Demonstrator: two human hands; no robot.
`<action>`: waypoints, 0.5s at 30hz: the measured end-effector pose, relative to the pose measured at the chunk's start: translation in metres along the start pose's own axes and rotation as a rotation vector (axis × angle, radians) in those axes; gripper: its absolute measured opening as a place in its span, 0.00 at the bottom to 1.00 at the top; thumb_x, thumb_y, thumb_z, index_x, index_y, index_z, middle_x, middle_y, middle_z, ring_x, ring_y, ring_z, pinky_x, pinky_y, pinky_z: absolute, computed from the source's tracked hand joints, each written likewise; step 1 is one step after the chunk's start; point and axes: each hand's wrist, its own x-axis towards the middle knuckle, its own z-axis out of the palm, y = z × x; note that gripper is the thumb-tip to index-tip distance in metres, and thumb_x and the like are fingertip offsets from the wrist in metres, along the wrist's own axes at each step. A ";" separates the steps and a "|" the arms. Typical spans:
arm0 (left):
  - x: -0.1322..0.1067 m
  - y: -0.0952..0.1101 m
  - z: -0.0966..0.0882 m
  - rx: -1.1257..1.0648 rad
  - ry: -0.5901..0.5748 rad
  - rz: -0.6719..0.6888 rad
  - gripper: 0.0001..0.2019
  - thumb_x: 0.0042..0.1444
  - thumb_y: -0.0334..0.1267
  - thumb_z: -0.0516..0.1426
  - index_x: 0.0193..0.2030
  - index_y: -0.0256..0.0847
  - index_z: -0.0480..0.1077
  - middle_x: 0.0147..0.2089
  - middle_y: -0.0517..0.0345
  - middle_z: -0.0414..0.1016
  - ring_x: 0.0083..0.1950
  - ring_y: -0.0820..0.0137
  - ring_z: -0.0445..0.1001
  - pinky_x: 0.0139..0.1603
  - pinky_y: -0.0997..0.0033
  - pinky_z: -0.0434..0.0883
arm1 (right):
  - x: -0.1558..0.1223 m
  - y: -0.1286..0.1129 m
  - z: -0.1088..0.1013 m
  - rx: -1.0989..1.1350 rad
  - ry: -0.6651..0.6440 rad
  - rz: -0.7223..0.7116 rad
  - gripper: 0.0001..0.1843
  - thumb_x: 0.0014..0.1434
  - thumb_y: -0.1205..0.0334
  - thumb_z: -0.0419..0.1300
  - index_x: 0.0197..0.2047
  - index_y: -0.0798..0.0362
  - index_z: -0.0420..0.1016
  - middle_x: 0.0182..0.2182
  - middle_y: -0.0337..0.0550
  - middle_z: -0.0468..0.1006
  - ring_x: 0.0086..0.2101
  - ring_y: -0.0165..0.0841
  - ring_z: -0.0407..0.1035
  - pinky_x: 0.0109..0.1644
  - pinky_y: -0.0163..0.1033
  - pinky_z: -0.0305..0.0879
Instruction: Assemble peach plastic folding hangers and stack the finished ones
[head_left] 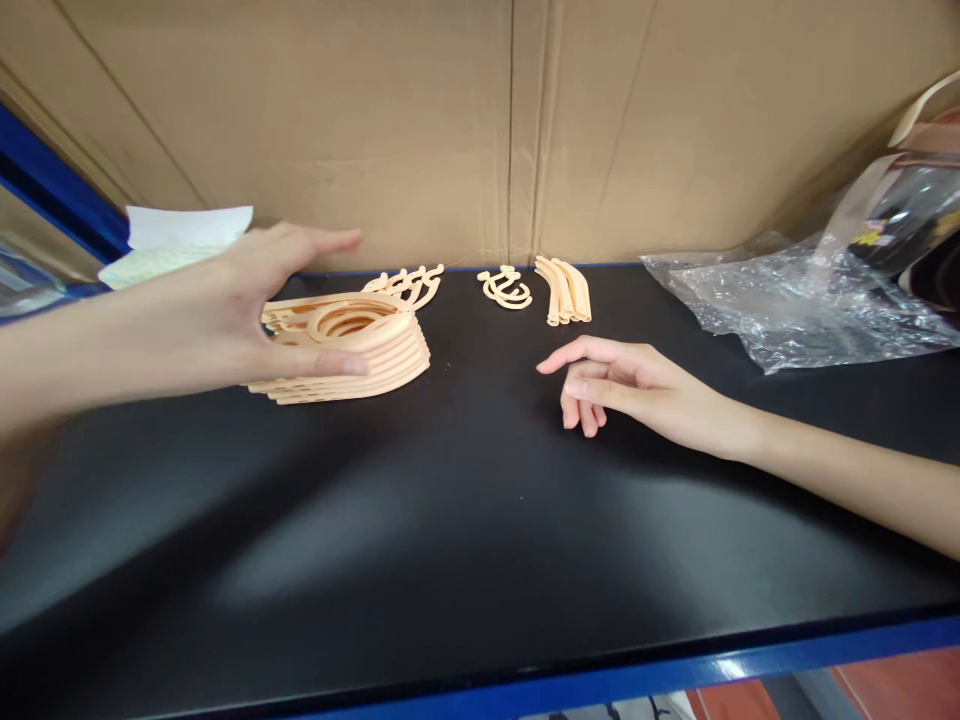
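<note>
My left hand (277, 300) is over the left side of a stack of cream plastic pieces (375, 355) with round openings, thumb and fingers spread apart; whether it touches the stack I cannot tell. Behind that stack lie several cream hook-shaped pieces (409, 287). A smaller group of cream curved hooks (508, 288) sits near the back wall. Just right of those is a bundle of cream curved strips (564, 290). My right hand (619, 385) hovers over or rests on the black surface in front of the strips, index finger extended, other fingers loosely bent, holding nothing visible.
The black tabletop (465, 560) has a blue front edge (675, 672). Cardboard (375, 130) stands along the back. Clear plastic wrap (795, 305) lies at the right, beside a transparent bag (900, 220). White paper (187, 226) is at the back left, near a blue post (60, 185).
</note>
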 end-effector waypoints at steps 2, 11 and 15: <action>-0.004 0.027 0.006 -0.060 0.218 0.147 0.44 0.58 0.69 0.49 0.69 0.36 0.56 0.66 0.46 0.63 0.64 0.54 0.63 0.66 0.53 0.60 | 0.000 0.001 0.000 0.000 0.000 0.002 0.13 0.66 0.55 0.59 0.50 0.52 0.71 0.29 0.38 0.78 0.27 0.27 0.71 0.33 0.34 0.68; -0.026 0.089 0.068 -0.155 -0.054 0.555 0.28 0.68 0.44 0.52 0.71 0.36 0.53 0.73 0.45 0.56 0.73 0.61 0.57 0.70 0.57 0.62 | 0.001 0.002 -0.002 -0.012 -0.017 -0.033 0.14 0.67 0.53 0.57 0.51 0.52 0.71 0.30 0.38 0.78 0.27 0.28 0.71 0.33 0.35 0.68; -0.021 0.080 0.076 -0.186 -0.166 0.482 0.29 0.68 0.50 0.50 0.70 0.36 0.57 0.72 0.43 0.57 0.71 0.57 0.60 0.68 0.51 0.65 | 0.000 0.002 0.001 -0.015 -0.007 -0.031 0.14 0.67 0.54 0.57 0.51 0.52 0.70 0.29 0.37 0.78 0.26 0.27 0.71 0.33 0.35 0.68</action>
